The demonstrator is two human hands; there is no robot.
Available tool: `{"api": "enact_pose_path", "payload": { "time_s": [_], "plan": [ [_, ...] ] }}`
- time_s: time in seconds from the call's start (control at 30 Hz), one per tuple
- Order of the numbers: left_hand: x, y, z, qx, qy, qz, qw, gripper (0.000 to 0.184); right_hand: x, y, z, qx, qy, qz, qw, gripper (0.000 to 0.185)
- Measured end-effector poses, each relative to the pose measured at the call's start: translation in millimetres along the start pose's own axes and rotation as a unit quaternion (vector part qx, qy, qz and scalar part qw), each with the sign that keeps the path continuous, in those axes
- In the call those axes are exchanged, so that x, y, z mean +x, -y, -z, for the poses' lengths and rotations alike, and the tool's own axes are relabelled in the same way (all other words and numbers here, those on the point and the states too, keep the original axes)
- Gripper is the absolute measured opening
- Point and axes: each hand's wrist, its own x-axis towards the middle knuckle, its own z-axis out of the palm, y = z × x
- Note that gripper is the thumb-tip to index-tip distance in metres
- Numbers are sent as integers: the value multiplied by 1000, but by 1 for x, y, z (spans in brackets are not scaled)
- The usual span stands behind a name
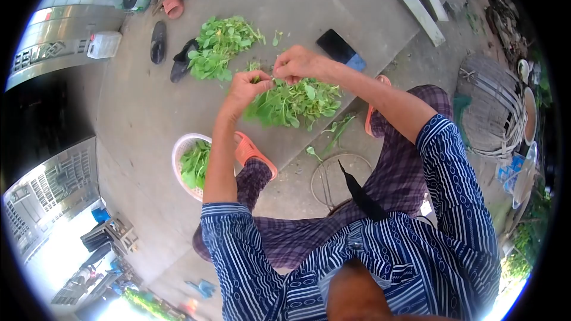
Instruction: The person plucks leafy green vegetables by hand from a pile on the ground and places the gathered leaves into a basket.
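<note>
My left hand point(245, 91) and my right hand point(299, 64) nearly meet at the fingertips, both pinched closed on a thin stem of leafy greens point(273, 77). Little of the stem shows between the fingers. Just below them spreads a pile of leafy greens point(294, 106) on the concrete. Farther off lies a second heap of greens point(219, 44), with a few loose leaves beside it. Near my left forearm stands a white-pink plastic basket point(178, 153) with green leaves point(195, 164) in it.
A phone point(336, 45) lies on the ground beyond my right hand. Dark shoes point(158, 43) rest near the far heap. Stray stems point(338, 132) and a wire ring point(321, 185) are close to my feet. A woven basket point(489, 104) stands at the right.
</note>
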Motion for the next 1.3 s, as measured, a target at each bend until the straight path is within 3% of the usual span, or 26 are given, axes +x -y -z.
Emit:
{"api": "enact_pose_path", "payload": {
  "time_s": [0.03, 0.1, 0.2, 0.3, 0.67, 0.83, 0.9, 0.93, 0.97, 1.0, 1.03, 1.1, 1.23, 1.3],
  "plan": [
    [-1, -1, 1, 28, 2, 7, 1000, 13, 1, -1, -1, 0, 3, 0, 1000, 15],
    [0, 0, 2, 54, 4, 15, 998, 13, 2, -3, -3, -195, -5, 58, 979, 19],
    [4, 4, 1, 88, 17, -6, 996, 12, 5, -8, -3, -256, -31, 125, 958, 22],
    [3, 3, 2, 70, 37, -14, 997, 12, 6, -11, -3, -273, -37, 165, 947, 26],
    [-1, 0, 2, 44, -2, 47, 998, 16, 5, -11, -7, -288, -52, 148, 945, 28],
    [0, 2, -3, 26, 15, 5, 1000, 14, 2, -7, -7, -304, -39, 112, 945, 28],
    [-1, 3, -3, -2, 29, -18, 999, 13, 5, -10, -9, -154, -35, 68, 985, 22],
    [-1, 4, -3, -25, 43, -13, 999, 12, 3, -9, -9, -155, -35, 67, 985, 22],
    [-2, 4, -2, -47, 55, -9, 997, 11, 0, -7, -8, -52, -15, 9, 999, 18],
    [-2, 5, -2, -48, 55, -9, 997, 11, -2, -4, -9, 52, 5, -49, 997, 16],
    [-2, 7, -2, -64, 58, -8, 996, 10, 0, -8, -7, 51, 6, -51, 997, 16],
    [-2, 13, -2, -83, 60, -7, 995, 9, 5, -15, 1, 221, 55, -63, 972, 14],
    [-1, 22, 6, -120, 69, 19, 990, 11, 5, -5, 11, 186, -39, -64, 980, 16],
    [-2, 22, 7, -129, 60, 26, 990, 13, -3, 5, 10, 51, -203, -11, 978, 16]
  ]
}}
